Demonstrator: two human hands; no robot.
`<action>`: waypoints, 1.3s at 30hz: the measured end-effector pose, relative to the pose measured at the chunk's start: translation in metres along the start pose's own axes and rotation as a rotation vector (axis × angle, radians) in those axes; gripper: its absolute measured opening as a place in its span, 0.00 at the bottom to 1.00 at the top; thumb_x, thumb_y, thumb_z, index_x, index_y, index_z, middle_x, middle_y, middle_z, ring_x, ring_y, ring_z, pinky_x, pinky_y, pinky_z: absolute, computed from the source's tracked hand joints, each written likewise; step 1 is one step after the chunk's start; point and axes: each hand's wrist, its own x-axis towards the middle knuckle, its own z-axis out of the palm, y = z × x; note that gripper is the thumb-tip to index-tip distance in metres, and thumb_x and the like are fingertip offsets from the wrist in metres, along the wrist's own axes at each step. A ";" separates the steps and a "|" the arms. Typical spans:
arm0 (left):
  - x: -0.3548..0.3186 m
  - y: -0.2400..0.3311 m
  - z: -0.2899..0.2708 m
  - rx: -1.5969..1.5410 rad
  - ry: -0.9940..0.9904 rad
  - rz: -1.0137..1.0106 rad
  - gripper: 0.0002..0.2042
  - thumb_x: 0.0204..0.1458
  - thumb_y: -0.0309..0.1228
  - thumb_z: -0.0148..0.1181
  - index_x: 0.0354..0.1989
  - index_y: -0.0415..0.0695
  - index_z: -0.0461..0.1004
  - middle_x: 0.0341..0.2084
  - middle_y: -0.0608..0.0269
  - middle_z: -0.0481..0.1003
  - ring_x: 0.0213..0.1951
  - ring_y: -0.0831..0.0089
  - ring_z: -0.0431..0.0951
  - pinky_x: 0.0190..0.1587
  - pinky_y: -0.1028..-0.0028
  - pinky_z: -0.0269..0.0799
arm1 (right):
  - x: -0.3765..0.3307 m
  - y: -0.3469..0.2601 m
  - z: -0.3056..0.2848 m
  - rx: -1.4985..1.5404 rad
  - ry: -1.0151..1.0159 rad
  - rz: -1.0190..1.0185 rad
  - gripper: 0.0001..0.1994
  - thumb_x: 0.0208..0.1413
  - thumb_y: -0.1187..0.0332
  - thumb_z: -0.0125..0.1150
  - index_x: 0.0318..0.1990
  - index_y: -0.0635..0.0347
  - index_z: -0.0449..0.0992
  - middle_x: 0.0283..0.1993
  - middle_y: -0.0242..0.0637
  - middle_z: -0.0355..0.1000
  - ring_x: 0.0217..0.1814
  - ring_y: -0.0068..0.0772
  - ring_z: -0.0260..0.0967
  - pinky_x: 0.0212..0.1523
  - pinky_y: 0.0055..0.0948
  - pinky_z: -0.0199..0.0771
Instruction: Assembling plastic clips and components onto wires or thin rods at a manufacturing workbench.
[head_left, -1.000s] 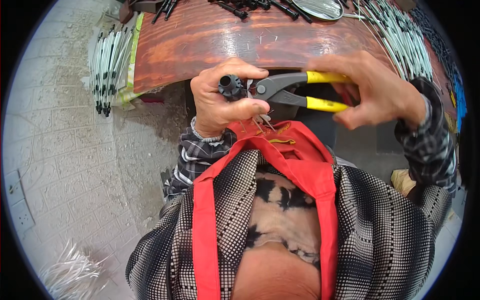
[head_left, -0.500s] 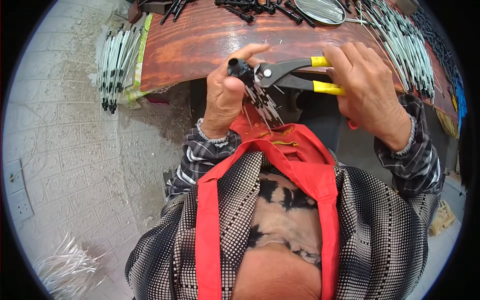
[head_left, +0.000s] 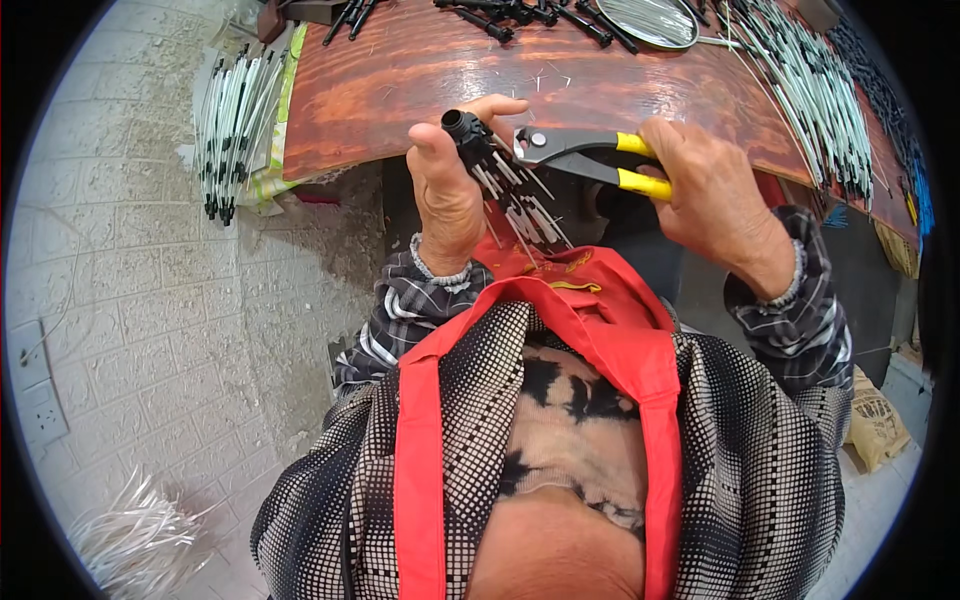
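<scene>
My left hand [head_left: 445, 200] holds a black tube-ended bundle of thin rods [head_left: 478, 148], its open round end facing up. The thumb stands away from the tube and the index finger stretches out beyond it. White and dark rods hang below the tube, over the red apron [head_left: 610, 280]. The fingers of my right hand [head_left: 710, 185] are wrapped round the yellow grips of a pair of pliers [head_left: 580, 155]. Its dark head points left, close beside the rods and my left fingers. Whether the jaws touch a rod I cannot tell.
A reddish-brown wooden table [head_left: 390, 110] curves ahead. Black tubular parts [head_left: 480, 25] and a round mirror [head_left: 650, 20] lie along its far side. White rods with black joints [head_left: 800, 100] are piled at right, with another bundle [head_left: 235, 135] at left. White strips [head_left: 140, 530] lie on the floor.
My right hand and the pliers have shifted slightly left and down, with the handles closer together. My left thumb has lifted away from the tube, which has moved slightly left.
</scene>
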 end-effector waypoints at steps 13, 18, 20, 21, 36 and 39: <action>-0.005 -0.001 0.003 0.058 -0.025 -0.058 0.45 0.51 0.73 0.38 0.45 0.36 0.77 0.26 0.64 0.75 0.27 0.75 0.78 0.31 0.79 0.74 | 0.018 -0.006 -0.036 -0.304 0.008 -0.130 0.15 0.45 0.79 0.58 0.42 0.63 0.67 0.32 0.42 0.68 0.38 0.45 0.69 0.38 0.40 0.70; -0.002 0.001 0.004 0.094 0.061 -0.078 0.47 0.49 0.75 0.38 0.47 0.36 0.75 0.21 0.60 0.77 0.23 0.72 0.79 0.29 0.76 0.77 | 0.026 -0.015 -0.041 -0.456 0.042 -0.171 0.12 0.48 0.77 0.58 0.41 0.64 0.67 0.32 0.41 0.68 0.37 0.42 0.69 0.38 0.37 0.70; -0.001 0.002 0.006 0.095 0.089 -0.070 0.46 0.49 0.75 0.38 0.46 0.36 0.75 0.20 0.60 0.76 0.22 0.72 0.78 0.28 0.76 0.76 | 0.029 -0.018 -0.042 -0.494 0.026 -0.172 0.12 0.48 0.76 0.57 0.41 0.64 0.67 0.32 0.41 0.68 0.36 0.41 0.69 0.37 0.37 0.70; -0.001 0.004 0.009 0.105 0.115 -0.052 0.45 0.51 0.73 0.40 0.45 0.36 0.77 0.20 0.62 0.76 0.23 0.74 0.77 0.28 0.78 0.74 | 0.030 -0.021 -0.042 -0.515 0.018 -0.163 0.12 0.48 0.76 0.58 0.41 0.64 0.67 0.32 0.42 0.68 0.36 0.41 0.69 0.37 0.36 0.71; 0.009 -0.001 -0.024 -0.200 -0.044 -0.023 0.46 0.54 0.72 0.34 0.46 0.35 0.77 0.19 0.61 0.76 0.23 0.72 0.77 0.28 0.77 0.73 | 0.031 -0.014 -0.038 -0.427 0.075 -0.160 0.13 0.47 0.77 0.59 0.41 0.64 0.67 0.32 0.45 0.69 0.36 0.47 0.71 0.36 0.41 0.72; 0.007 0.002 -0.034 -0.197 -0.072 -0.041 0.48 0.49 0.75 0.35 0.50 0.35 0.74 0.19 0.55 0.76 0.23 0.62 0.78 0.33 0.67 0.78 | 0.034 0.000 -0.035 -0.387 0.018 -0.039 0.15 0.48 0.74 0.61 0.43 0.64 0.67 0.32 0.48 0.72 0.36 0.51 0.72 0.36 0.44 0.72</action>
